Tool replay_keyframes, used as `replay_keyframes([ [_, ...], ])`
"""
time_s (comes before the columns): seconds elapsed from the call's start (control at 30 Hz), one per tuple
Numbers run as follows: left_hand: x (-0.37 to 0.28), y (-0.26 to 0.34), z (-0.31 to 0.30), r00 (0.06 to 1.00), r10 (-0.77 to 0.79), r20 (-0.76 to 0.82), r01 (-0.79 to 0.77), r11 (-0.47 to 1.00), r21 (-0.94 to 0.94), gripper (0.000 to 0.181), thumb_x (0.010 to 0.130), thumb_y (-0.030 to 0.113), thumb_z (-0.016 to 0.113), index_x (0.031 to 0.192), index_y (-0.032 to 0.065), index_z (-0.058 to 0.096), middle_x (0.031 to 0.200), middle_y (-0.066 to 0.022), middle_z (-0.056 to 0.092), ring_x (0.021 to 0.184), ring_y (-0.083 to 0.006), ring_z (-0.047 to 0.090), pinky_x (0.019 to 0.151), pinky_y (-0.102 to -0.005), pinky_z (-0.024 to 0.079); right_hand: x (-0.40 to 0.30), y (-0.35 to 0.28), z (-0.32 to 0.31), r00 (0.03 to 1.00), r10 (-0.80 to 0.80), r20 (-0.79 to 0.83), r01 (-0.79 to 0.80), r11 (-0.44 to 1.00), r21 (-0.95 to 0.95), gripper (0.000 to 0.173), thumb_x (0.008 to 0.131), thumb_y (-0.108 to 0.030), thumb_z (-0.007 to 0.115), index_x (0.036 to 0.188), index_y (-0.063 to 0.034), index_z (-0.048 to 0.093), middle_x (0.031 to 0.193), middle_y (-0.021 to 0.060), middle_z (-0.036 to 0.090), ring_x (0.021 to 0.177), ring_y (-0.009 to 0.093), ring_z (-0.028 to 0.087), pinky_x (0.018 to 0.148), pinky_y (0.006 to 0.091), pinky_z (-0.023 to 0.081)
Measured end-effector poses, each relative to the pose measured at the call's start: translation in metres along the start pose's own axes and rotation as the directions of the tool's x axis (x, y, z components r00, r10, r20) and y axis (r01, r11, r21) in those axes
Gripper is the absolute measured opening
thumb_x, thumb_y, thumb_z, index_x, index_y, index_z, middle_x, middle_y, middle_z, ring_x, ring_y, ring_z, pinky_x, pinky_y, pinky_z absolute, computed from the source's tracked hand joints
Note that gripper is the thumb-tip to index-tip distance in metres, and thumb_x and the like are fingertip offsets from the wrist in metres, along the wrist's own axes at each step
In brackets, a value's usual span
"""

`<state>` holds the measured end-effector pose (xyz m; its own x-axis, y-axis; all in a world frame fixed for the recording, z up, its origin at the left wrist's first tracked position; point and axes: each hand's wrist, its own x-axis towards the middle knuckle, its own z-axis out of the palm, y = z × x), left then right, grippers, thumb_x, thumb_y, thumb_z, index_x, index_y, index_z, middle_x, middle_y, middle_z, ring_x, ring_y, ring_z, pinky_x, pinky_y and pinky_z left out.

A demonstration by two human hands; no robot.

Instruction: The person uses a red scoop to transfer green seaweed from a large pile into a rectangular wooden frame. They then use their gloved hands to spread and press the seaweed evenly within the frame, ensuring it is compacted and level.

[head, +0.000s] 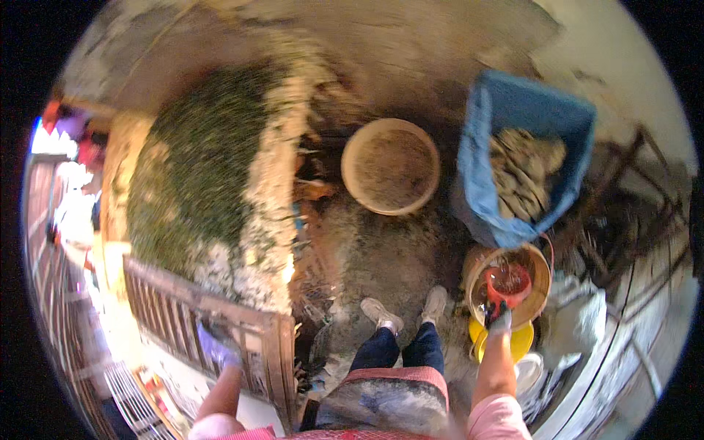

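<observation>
My right hand [499, 320], in a dark and grey glove, grips a red plastic dipper [516, 297]. The dipper is inside the mouth of a tan round tub [542, 300], and liquid seems to be in both. Off to the left, my left hand [230, 353] is blurred over a slatted wooden crate or rack [269, 352]. Something purple [209, 341] shows at that hand; whether it is part of a glove or a held thing is unclear.
Ahead stands a round tub [352, 181] with brownish contents. Right of it, a blue lined bin [476, 181] holds pale lumpy pieces. A yellow bucket [522, 341] sits under the tan tub's near side. Dark leafy material [203, 165] lies left, beyond a rough pale ledge [275, 165]. Metal frames [621, 181] stand right.
</observation>
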<state>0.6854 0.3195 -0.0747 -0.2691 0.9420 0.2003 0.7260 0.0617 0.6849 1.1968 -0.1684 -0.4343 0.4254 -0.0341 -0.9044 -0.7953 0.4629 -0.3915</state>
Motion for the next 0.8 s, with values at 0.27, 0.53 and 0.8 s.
replay_keyframes([
  [0.27,-0.023,-0.009,-0.023,0.968,0.249,0.013,-0.141,0.503,0.853,0.044,0.090,0.009,0.036,0.134,0.0115,0.041,0.136,-0.0106,0.044,0.126,-0.0244,0.041,0.104,-0.0410,0.031,-0.164,-0.022,0.007,0.920,0.069,0.387,0.063,0.946,-0.318,0.029,0.086,-0.041,0.059,0.097,-0.0146,0.060,0.070,-0.0043,0.052,0.050,0.011,0.043,0.043,0.0247,0.033],
  [0.53,-0.034,0.053,-0.011,0.987,-0.127,0.100,-0.025,0.493,0.870,0.045,0.090,0.013,0.036,0.135,0.0126,0.039,0.140,-0.0090,0.040,0.130,-0.0230,0.036,0.106,-0.0468,0.026,-0.266,-0.068,0.074,0.674,0.574,0.465,-0.311,0.791,-0.526,0.025,0.094,-0.033,0.045,0.103,-0.0113,0.054,0.066,0.0033,0.050,0.051,0.018,0.044,0.043,0.0315,0.037],
  [0.8,-0.034,0.074,-0.024,0.981,-0.014,0.193,-0.128,0.704,0.699,0.058,0.086,0.040,0.047,0.132,0.0054,0.043,0.138,-0.0160,0.040,0.129,-0.0324,0.034,0.108,-0.0539,0.018,-0.491,0.019,0.344,0.509,0.714,0.481,0.317,0.364,-0.876,0.029,0.079,-0.016,0.063,0.103,-0.0011,0.057,0.081,0.0051,0.062,0.068,0.015,0.058,0.058,0.0254,0.046],
])
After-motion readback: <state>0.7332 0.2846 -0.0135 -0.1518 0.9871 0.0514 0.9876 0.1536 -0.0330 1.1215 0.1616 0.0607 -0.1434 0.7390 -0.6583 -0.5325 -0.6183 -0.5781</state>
